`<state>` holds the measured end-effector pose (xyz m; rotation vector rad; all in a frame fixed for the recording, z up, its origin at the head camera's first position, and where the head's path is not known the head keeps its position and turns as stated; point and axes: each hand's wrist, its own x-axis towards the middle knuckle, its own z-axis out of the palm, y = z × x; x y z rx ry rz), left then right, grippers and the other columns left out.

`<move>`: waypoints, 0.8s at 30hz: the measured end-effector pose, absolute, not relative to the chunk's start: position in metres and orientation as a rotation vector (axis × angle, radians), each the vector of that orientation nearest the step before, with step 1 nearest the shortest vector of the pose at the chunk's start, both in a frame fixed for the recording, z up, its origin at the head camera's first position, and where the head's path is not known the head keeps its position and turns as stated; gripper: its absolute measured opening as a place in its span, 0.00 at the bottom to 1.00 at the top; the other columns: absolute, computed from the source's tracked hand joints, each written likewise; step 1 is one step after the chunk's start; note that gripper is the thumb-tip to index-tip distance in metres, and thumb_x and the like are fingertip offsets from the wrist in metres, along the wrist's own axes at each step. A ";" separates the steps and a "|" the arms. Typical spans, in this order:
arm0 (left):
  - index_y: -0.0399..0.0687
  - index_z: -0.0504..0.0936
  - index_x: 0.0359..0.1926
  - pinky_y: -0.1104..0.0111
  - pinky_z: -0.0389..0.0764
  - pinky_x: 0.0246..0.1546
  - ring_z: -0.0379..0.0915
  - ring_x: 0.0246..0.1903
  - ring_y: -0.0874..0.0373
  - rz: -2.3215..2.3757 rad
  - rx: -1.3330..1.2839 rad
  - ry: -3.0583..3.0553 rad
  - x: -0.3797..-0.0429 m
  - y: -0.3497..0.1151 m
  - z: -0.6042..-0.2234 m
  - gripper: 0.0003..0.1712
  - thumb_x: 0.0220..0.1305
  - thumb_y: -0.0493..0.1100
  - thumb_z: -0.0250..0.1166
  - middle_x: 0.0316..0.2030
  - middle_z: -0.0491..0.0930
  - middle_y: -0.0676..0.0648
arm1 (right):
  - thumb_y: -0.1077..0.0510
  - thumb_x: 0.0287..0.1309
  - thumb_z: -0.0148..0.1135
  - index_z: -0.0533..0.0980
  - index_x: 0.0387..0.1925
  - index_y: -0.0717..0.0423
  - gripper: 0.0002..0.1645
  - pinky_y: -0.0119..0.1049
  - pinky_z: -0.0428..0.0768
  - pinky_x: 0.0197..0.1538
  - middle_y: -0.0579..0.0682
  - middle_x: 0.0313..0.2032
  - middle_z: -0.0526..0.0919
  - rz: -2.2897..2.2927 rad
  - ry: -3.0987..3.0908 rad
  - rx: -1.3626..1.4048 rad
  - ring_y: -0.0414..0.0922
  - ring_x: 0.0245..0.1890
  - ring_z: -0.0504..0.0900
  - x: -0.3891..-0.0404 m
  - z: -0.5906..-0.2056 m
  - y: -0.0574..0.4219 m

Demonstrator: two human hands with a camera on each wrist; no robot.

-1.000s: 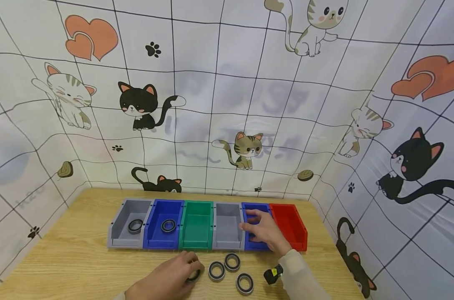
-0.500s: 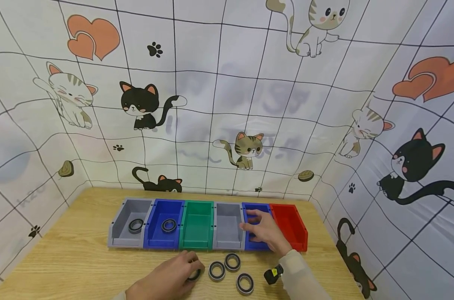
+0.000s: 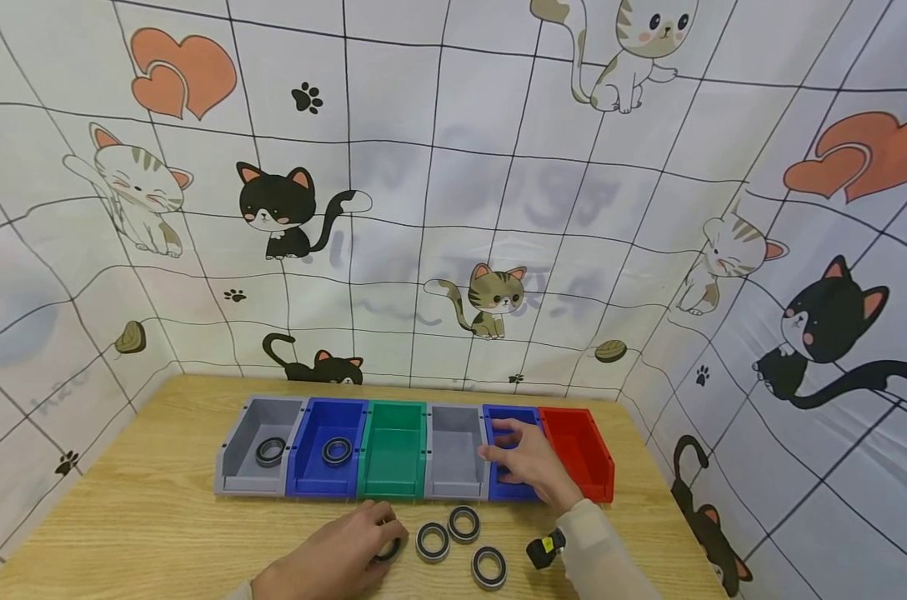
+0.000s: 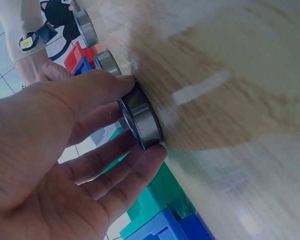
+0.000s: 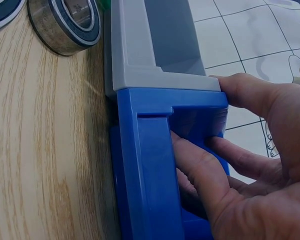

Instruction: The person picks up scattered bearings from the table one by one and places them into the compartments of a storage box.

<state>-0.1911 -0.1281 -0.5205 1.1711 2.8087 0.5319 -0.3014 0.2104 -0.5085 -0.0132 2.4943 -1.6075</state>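
My left hand (image 3: 333,550) pinches a ball bearing (image 4: 149,122) between thumb and fingertips. In the left wrist view this steel-rimmed ring stands at the tabletop; in the head view fingers cover much of it. My right hand (image 3: 532,462) is at the blue bin (image 5: 157,175) beside the red one. Its thumb touches the rim next to the grey bin (image 5: 135,50), and the other fingers reach inside with gaps between them. No object shows in that hand, though the bin wall partly hides the fingers. Three loose bearings lie between the hands, including one bearing (image 3: 489,568) nearest the front.
Joined bins stand in a row across the table (image 3: 146,467). The left grey bin (image 3: 254,483) and left blue bin (image 3: 326,483) each hold a bearing. A green bin (image 3: 392,454) and red bin (image 3: 579,454) belong to the row. A cat-patterned cloth (image 3: 393,250) hangs behind.
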 end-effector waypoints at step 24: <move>0.49 0.93 0.58 0.67 0.92 0.48 0.80 0.48 0.59 0.540 1.226 3.040 -0.205 -0.128 -0.502 0.16 0.72 0.38 0.83 0.49 0.87 0.53 | 0.54 0.71 0.85 0.76 0.82 0.61 0.45 0.62 0.98 0.54 0.69 0.69 0.85 -1.643 2.454 0.002 0.56 0.53 0.96 -0.301 -0.508 0.209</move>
